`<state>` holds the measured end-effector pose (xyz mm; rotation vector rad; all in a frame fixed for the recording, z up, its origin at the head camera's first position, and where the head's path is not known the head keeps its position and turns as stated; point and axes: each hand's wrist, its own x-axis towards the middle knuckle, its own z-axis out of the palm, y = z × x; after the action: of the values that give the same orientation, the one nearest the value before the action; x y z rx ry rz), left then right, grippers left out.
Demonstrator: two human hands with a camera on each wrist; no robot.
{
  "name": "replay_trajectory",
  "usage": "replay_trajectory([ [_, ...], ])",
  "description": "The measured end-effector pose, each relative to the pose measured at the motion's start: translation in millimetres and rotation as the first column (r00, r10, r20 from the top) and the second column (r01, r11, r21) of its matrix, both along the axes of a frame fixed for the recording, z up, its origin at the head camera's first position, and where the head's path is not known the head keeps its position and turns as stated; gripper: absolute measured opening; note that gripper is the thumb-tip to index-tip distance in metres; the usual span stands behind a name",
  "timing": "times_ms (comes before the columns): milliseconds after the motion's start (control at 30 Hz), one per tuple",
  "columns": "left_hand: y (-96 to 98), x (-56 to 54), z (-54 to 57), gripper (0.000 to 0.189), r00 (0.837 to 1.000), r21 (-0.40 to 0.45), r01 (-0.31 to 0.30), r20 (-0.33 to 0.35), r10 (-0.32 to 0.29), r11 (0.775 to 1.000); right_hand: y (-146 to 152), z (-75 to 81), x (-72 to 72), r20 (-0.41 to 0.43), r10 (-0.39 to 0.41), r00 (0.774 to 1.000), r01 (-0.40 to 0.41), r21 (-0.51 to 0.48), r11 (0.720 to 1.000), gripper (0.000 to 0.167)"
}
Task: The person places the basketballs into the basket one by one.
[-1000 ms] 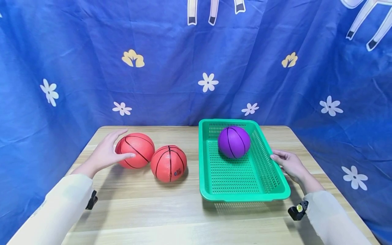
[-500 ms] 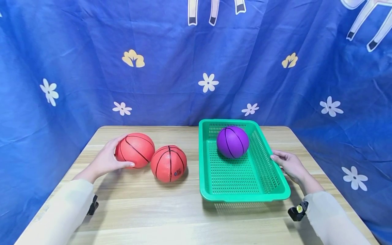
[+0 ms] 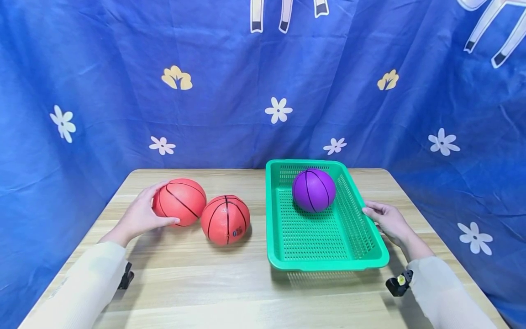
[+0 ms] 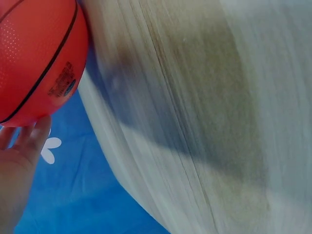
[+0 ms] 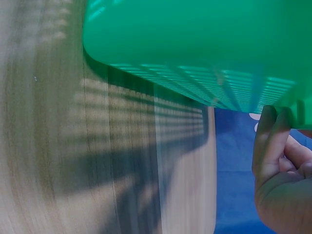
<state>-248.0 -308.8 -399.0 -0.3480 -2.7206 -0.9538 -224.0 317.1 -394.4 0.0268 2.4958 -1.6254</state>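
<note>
My left hand (image 3: 141,214) grips the left side of a red basketball (image 3: 182,201), thumb at the front and fingers behind. In the left wrist view the fingertips meet the ball (image 4: 39,58) near its printed mark. A second red basketball (image 3: 225,219) sits just to its right on the table. On the right stands a green perforated basket (image 3: 328,265) with a purple ball (image 3: 314,191) in its far half. My right hand (image 3: 388,223) pinches the basket's right rim, thumb on top; in the right wrist view its fingers (image 5: 273,141) curl against the outer wall.
The wooden table (image 3: 185,283) ends at a blue curtain (image 3: 222,100) printed with flowers, which hangs behind and at both sides. A black wrist camera (image 3: 397,284) is strapped by the right sleeve, another (image 3: 125,276) by the left.
My left hand has closed in on the left red basketball, its fingers now against it. The purple ball rocked slightly left and back. My right hand has stayed on the basket rim.
</note>
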Motion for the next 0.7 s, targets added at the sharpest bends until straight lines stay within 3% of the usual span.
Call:
replay_trajectory([
  [233,-1.7,0.5,-0.2,0.106,1.0,0.029,-0.006,0.004,0.006,1.0,0,0.0,0.4,0.0,0.004,1.0,-0.004,-0.016,1.0,0.067],
  [400,-5.1,0.4,6.6,0.103,1.0,0.065,-0.002,-0.016,0.003,0.998,0,0.3,0.7,-0.001,0.005,1.0,-0.005,-0.02,1.0,0.066],
  [700,-3.9,-1.0,40.9,0.099,0.997,0.092,-0.047,-0.061,0.052,0.995,0,0.6,0.1,0.0,0.001,1.0,-0.001,-0.011,1.0,0.066],
])
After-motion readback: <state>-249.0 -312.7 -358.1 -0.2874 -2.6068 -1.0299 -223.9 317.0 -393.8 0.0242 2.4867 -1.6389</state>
